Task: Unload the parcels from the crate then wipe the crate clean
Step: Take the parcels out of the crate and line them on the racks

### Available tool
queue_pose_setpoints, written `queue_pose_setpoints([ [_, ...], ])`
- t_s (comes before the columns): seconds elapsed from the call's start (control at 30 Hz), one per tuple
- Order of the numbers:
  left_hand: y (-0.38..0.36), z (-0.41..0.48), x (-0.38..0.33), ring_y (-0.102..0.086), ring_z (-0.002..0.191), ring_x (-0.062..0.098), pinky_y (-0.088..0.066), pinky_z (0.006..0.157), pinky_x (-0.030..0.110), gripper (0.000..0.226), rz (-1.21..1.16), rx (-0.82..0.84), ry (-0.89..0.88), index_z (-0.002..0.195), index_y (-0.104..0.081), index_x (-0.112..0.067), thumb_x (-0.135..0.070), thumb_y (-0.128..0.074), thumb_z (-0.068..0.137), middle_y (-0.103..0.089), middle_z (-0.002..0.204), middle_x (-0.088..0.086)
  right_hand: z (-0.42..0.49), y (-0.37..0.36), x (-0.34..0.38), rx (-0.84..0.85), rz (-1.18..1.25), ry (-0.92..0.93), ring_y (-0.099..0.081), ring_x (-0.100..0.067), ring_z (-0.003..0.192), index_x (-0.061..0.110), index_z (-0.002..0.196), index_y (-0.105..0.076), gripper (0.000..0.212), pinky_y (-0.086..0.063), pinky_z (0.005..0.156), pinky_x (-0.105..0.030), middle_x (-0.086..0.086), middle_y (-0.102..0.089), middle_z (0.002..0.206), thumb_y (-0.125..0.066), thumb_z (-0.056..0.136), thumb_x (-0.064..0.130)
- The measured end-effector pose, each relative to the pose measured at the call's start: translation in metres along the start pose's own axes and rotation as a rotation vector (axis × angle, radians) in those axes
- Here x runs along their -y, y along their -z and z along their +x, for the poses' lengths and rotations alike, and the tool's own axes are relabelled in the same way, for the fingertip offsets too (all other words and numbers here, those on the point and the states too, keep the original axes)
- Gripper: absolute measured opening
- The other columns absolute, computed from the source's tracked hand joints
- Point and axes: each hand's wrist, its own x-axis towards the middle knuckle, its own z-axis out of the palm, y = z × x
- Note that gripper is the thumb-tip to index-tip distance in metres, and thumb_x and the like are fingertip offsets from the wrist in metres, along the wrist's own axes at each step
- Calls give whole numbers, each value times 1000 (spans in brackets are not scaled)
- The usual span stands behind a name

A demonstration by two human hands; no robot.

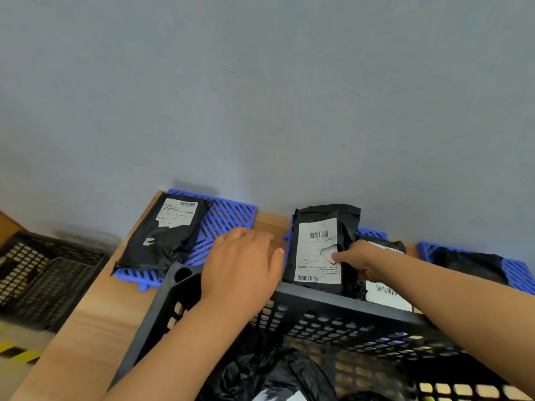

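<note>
Here, item by item, from the hands outward.

- Right hand (357,263): fingers and thumb curled round the right edge of the upright parcel (315,250), a black bag with a torn white barcode label, held above the far rim of the crate (333,302).
- Left hand (243,264): fingers straight, palm down, holding nothing, reaching across the same rim just left of the upright parcel. Contact with the surface below cannot be told.
- Crate: black, perforated, nearest the camera on the wooden table (86,322). Crumpled black bags (260,369) lie inside it.
- Left blue tray (228,218): slatted, at the wall, bearing the flat parcel (162,235), black, label up.
- Middle blue tray (372,233): mostly hidden behind the upright parcel. The labelled parcel (388,298) lies behind the right hand.
- Right blue tray (518,273): bears a dark parcel (469,263).
- Spare crates (43,279): black, on the floor left of the table.
- Wall (260,96): grey-blue.
</note>
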Motion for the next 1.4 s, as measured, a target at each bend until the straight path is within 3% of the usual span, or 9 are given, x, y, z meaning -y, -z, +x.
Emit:
queue_pose_setpoints([
  [0.33, -1, -1, 0, -52, 107, 9, -35, 90, 27, 41, -26, -7, -19, 115, -62, -27, -43, -32, 94, -65, 110, -12, -14, 2, 1, -45, -263, 8, -62, -37, 98, -2, 109, -53, 26, -57, 78, -44, -23, -61, 110, -62, 89, 12],
  [0.47, 0, -1, -1, -54, 99, 8, -36, 84, 25, 47, -24, -26, -17, 108, -64, -28, -45, -24, 90, -66, 101, -13, -27, 11, 10, -124, -529, 107, -62, -26, 71, 7, 82, -58, 17, -55, 68, -35, -11, -62, 77, -59, 87, 23],
  [0.57, -1, -1, -2, -55, 90, 9, -37, 77, 26, 53, -10, -39, -11, 98, -66, -28, -47, -18, 88, -66, 90, -13, -37, 14, 14, -210, -631, 185, -44, -16, 54, 16, 63, -43, 29, -36, 49, -24, -1, -46, 60, -54, 88, 24],
  [0.67, 0, -2, -3, -54, 90, 9, -37, 76, 26, 42, -11, -14, 9, 100, -65, -28, -42, -26, 94, -66, 90, -12, -52, 14, 21, -305, -685, 287, -56, -17, 68, 15, 82, -59, 14, -41, 55, -24, -1, -61, 77, -49, 89, 22],
  [0.73, 2, -3, -3, -53, 91, 9, -36, 75, 26, 42, -2, -4, 15, 100, -65, -28, -42, -25, 94, -65, 90, -12, -63, 13, 28, -361, -656, 370, -62, -21, 80, 15, 96, -65, 19, -47, 65, -27, -3, -68, 89, -49, 88, 21],
  [0.9, 10, -4, -6, -51, 88, 9, -32, 68, 26, 34, -4, 18, 25, 100, -64, -28, -39, -32, 96, -63, 89, -11, -112, 3, 38, -465, -499, 600, -62, -18, 82, 22, 100, -68, 22, -54, 70, -32, 2, -69, 92, -48, 90, 21],
  [1.07, 15, -7, -5, -53, 76, 9, -35, 57, 26, 34, -62, 42, -7, 93, -65, -25, -40, -35, 96, -59, 77, -8, -171, -18, 25, -572, -430, 812, -62, -11, 80, 26, 101, -69, 22, -46, 66, -25, 10, -69, 89, -49, 92, 21],
  [1.27, 30, -25, 16, -48, 115, 8, -35, 95, 25, 31, -273, 84, -115, 124, -58, -27, -31, -46, 96, -60, 119, -11, -206, -47, -21, -773, -400, 1275, -62, -12, 78, 18, 89, -71, 17, -51, 65, -27, 7, -67, 82, -54, 88, 20],
  [1.4, 40, -51, 29, -42, 123, 10, -26, 106, 30, 34, -213, 27, -115, 128, -54, -25, -28, -48, 95, -56, 125, -12, -204, -78, -51, -709, -468, 1453, -61, -17, 72, 14, 89, -71, 16, -49, 61, -30, 3, -65, 80, -55, 87, 17],
])
